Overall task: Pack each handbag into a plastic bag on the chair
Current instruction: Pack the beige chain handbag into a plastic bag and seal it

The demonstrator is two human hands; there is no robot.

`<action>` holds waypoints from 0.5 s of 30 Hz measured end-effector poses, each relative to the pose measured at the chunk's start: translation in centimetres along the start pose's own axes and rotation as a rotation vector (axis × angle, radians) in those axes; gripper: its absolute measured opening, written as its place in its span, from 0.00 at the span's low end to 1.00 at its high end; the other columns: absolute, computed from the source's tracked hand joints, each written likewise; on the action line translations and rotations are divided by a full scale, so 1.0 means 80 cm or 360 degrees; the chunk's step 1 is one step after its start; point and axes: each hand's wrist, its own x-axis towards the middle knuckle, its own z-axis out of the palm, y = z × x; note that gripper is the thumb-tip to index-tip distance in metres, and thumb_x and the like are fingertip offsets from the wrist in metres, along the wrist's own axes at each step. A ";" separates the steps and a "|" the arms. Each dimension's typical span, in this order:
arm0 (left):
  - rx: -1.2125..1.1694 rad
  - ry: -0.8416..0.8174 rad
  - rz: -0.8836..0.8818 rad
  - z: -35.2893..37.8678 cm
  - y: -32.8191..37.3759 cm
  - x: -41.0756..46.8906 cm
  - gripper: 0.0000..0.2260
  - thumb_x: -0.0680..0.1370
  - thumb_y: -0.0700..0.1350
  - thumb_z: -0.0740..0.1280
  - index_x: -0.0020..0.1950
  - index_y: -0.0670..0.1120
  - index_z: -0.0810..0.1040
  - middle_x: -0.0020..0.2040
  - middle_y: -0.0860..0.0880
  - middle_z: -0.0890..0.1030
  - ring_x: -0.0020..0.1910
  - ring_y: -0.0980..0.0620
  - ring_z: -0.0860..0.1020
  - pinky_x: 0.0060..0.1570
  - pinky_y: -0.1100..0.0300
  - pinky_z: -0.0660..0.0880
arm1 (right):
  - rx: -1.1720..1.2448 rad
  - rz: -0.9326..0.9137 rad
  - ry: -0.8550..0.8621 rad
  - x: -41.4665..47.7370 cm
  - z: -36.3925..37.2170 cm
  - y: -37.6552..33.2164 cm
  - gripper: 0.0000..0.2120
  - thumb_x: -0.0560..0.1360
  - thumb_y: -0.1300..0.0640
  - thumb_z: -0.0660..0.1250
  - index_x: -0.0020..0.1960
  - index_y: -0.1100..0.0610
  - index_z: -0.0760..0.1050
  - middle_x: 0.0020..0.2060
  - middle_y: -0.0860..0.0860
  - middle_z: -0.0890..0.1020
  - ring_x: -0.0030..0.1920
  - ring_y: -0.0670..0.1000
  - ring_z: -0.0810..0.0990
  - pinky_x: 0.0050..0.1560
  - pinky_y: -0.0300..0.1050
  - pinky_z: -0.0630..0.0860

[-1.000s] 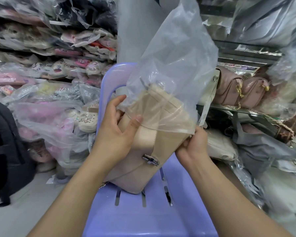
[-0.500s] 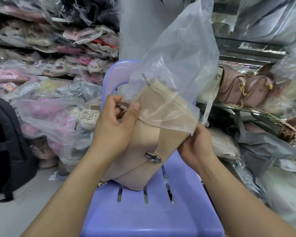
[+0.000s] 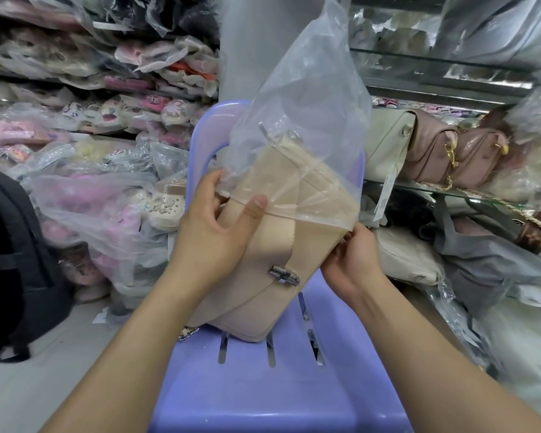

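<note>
hands: i see the left hand (image 3: 213,228) pinching the plastic bag (image 3: 310,104) rim against the beige handbag (image 3: 256,289), thumb on top | right hand (image 3: 352,264) gripping the rim at the handbag's right corner | handbag: tilted, lower corner on the purple chair (image 3: 263,389) seat, upper half inside the bag, silver clasp (image 3: 283,274) outside | right: 2 pink handbags (image 3: 444,154)

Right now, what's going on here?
A person is sleeving a beige handbag into a clear plastic bag over a purple chair. The bag covers the handbag's upper part. The lower part with the metal clasp is not yet inside, and its bottom corner appears to rest on the seat. The left hand pinches the bag's rim against the handbag, and the right hand pinches the rim at the opposite side.
</note>
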 end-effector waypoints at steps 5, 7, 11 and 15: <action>0.0026 0.0056 0.0026 0.010 -0.003 -0.003 0.30 0.73 0.62 0.73 0.71 0.59 0.67 0.61 0.58 0.81 0.59 0.60 0.80 0.62 0.55 0.76 | 0.0270 0.0033 0.0136 0.002 0.000 0.008 0.20 0.81 0.59 0.59 0.31 0.54 0.77 0.25 0.48 0.77 0.25 0.47 0.77 0.31 0.38 0.77; 0.0060 0.0043 0.0063 0.013 0.000 -0.005 0.28 0.74 0.58 0.74 0.70 0.61 0.66 0.57 0.57 0.82 0.56 0.62 0.80 0.59 0.65 0.74 | 0.0296 0.0026 0.0189 0.005 -0.005 0.015 0.12 0.79 0.59 0.61 0.38 0.55 0.77 0.30 0.49 0.79 0.31 0.49 0.79 0.38 0.42 0.79; 0.0082 0.0004 0.0099 0.015 0.005 -0.008 0.27 0.76 0.51 0.74 0.69 0.63 0.65 0.53 0.66 0.79 0.53 0.72 0.76 0.49 0.80 0.67 | 0.0273 0.0008 0.0270 0.009 -0.021 0.018 0.13 0.77 0.58 0.59 0.34 0.52 0.68 0.28 0.47 0.69 0.31 0.49 0.64 0.34 0.43 0.62; 0.0094 -0.0030 0.0115 0.015 0.005 -0.008 0.27 0.77 0.50 0.72 0.72 0.61 0.64 0.56 0.72 0.75 0.56 0.75 0.73 0.50 0.82 0.65 | 0.0249 0.0095 0.0098 0.004 -0.025 0.003 0.20 0.78 0.38 0.66 0.51 0.54 0.82 0.35 0.51 0.77 0.33 0.50 0.68 0.38 0.45 0.65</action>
